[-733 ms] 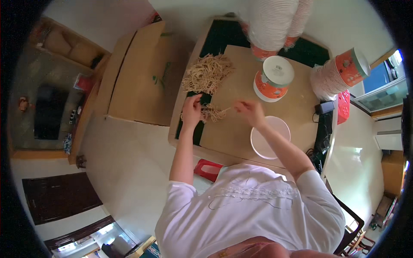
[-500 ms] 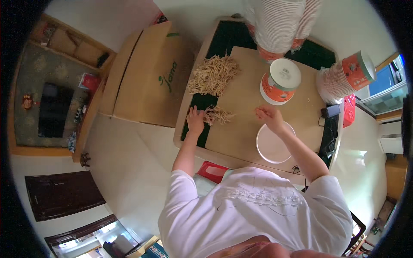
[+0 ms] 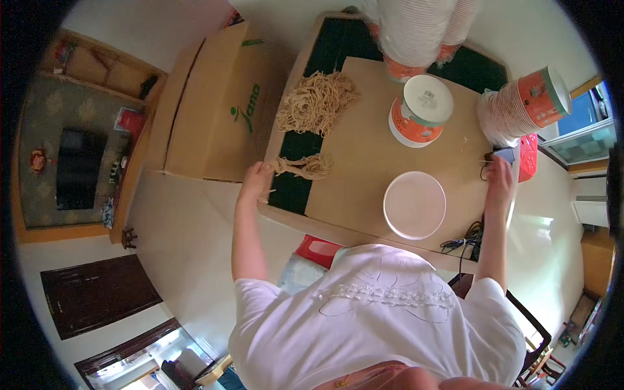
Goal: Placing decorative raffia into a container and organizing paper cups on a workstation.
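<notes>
A small bundle of tan stringy strands (image 3: pixel 305 167) lies stretched across the dark green strip and the cardboard. My left hand (image 3: pixel 255 179), at the table's left edge, is closed on the bundle's left end. A larger heap of the same strands (image 3: pixel 318 104) sits beyond it. At the right edge my right hand (image 3: pixel 499 181) is closed, its fingertips by a small blue-grey box (image 3: pixel 505 155). Something small and dark shows at those fingertips, too small to name. Between my hands stands a round white bowl (image 3: pixel 415 205), seen from above.
Behind the bowl stands an orange-and-white paper tub (image 3: pixel 419 117). Tall wrapped stacks of tubs (image 3: pixel 416 39) rise at the back, with another tub stack (image 3: pixel 526 104) at the right. A black cable (image 3: pixel 465 242) lies near the front right. A large carton (image 3: pixel 214 110) stands left of the table.
My left hand has moved left and taken the bundle's end, drawing the strands out longer. My right hand has gone from the middle to the table's right edge.
</notes>
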`<state>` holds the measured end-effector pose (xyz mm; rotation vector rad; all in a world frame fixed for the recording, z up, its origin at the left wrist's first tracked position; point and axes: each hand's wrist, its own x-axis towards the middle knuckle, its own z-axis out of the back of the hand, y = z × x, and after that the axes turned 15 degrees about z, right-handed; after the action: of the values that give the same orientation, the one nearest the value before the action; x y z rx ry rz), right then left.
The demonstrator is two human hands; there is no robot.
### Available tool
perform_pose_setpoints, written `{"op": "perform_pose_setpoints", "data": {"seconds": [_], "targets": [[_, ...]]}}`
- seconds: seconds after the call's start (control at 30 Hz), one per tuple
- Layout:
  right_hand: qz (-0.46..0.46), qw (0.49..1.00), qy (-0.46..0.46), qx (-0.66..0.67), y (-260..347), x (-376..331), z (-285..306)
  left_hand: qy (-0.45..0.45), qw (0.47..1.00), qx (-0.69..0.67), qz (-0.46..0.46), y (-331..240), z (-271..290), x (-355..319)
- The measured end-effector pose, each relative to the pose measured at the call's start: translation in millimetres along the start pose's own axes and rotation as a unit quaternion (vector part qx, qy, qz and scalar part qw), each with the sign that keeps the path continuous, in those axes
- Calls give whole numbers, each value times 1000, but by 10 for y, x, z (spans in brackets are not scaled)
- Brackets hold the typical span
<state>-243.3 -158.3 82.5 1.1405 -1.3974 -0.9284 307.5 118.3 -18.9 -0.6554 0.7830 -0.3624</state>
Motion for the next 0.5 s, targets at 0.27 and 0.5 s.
{"op": "perform_pose_setpoints", "data": {"seconds": [0.27,0.5], "targets": [[164,976,-146,-9,585,-138,294,203,967,-155,18,-1611,40,-1467],[170,980,-96,25,677,-285,81,295,898,-315,-81,-1766,65,-1688]]}}
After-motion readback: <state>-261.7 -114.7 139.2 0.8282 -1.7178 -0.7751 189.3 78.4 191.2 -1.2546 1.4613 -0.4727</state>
